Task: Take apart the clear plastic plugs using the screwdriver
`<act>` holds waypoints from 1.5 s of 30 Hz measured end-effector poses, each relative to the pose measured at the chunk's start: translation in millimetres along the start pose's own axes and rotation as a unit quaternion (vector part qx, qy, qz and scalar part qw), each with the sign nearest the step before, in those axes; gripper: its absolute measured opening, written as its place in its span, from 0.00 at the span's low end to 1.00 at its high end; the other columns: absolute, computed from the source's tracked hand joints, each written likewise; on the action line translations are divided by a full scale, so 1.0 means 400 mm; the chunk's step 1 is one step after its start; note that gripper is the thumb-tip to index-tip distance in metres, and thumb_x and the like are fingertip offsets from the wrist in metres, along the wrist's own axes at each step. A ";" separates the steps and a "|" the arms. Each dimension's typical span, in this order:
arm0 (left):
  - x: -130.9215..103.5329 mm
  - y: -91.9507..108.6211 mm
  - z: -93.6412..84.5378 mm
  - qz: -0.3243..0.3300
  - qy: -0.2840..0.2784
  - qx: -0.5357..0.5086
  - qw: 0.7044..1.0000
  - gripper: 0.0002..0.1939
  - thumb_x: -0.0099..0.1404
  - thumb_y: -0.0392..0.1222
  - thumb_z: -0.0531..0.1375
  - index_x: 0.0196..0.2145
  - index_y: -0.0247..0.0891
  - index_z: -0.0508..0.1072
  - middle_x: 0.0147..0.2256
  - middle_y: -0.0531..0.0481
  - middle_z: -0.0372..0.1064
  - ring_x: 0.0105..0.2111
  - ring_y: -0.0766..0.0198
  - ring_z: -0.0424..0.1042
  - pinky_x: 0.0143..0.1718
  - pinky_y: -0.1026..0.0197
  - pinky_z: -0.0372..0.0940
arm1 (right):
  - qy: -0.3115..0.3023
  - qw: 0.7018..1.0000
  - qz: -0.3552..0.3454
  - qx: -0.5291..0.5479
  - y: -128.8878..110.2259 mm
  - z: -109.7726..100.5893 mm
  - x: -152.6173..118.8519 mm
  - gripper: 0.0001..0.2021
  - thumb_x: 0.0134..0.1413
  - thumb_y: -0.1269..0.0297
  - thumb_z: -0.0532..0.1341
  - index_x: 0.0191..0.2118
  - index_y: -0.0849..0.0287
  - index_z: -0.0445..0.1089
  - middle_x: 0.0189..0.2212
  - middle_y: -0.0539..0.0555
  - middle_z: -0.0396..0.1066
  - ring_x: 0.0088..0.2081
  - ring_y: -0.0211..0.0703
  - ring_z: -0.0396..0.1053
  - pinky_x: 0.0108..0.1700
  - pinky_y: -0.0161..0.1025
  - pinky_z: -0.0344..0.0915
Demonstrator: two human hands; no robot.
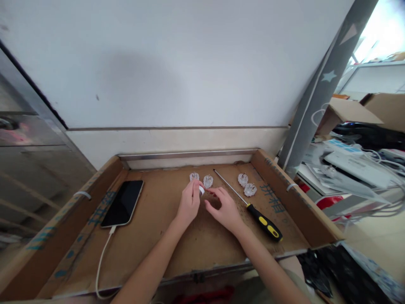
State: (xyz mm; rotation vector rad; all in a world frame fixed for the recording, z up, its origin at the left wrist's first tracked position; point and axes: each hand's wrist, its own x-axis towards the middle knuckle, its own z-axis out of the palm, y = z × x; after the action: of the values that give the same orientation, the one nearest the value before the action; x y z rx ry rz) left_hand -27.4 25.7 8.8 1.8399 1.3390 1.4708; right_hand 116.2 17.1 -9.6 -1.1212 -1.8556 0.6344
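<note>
My left hand [190,201] is closed on a small white piece [201,190], whose exact kind is partly hidden by the fingers. Beside it, my right hand [225,207] has its thumb and fingers apart. Its fingertips reach close to the white piece; whether they touch it I cannot tell. Just beyond the hands lie two clear plugs with metal pins, a left one [194,176] and a right one [208,181]. Two more clear plugs, one farther back [243,180] and one nearer [250,190], lie to the right. A screwdriver [264,223] with a black and yellow handle rests right of my right hand.
A cardboard tray [152,211] with raised sides holds everything. At its left lies a phone [123,203] with a white cable [100,264]. Behind stands a white panel [177,76]; a grey post [311,105] rises at the right, beside a cluttered shelf.
</note>
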 end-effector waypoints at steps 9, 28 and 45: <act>0.003 -0.001 0.023 -0.109 0.009 -0.121 0.987 0.23 0.69 0.54 0.43 0.54 0.36 0.58 0.30 0.50 0.65 0.27 0.65 0.64 0.33 0.62 0.62 | -0.018 1.000 -0.010 0.006 0.010 0.009 0.000 0.15 0.55 0.57 0.57 0.44 0.62 0.66 0.38 0.53 0.66 0.39 0.34 0.64 0.44 0.39 0.64; 0.010 -0.025 0.034 -0.117 -0.093 -0.155 0.977 0.16 0.65 0.50 0.52 0.45 0.38 0.66 0.45 0.46 0.69 0.45 0.60 0.69 0.49 0.58 0.62 | 0.068 0.993 0.052 0.077 0.026 0.002 0.013 0.20 0.59 0.54 0.51 0.51 0.62 0.61 0.41 0.56 0.66 0.36 0.32 0.65 0.38 0.35 0.66; -0.002 -0.011 0.024 -0.039 -0.121 -0.016 0.992 0.16 0.67 0.45 0.51 0.51 0.40 0.64 0.50 0.43 0.66 0.48 0.58 0.68 0.51 0.54 0.61 | 0.092 0.983 0.073 0.141 0.031 0.000 0.015 0.21 0.59 0.53 0.50 0.53 0.62 0.58 0.46 0.58 0.64 0.38 0.33 0.65 0.42 0.38 0.67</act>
State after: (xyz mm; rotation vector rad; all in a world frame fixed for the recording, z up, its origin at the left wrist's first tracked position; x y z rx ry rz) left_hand -20.4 29.3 1.4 1.8551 1.2478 1.1784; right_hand 120.4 28.0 -16.6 -1.0928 -1.4828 0.8205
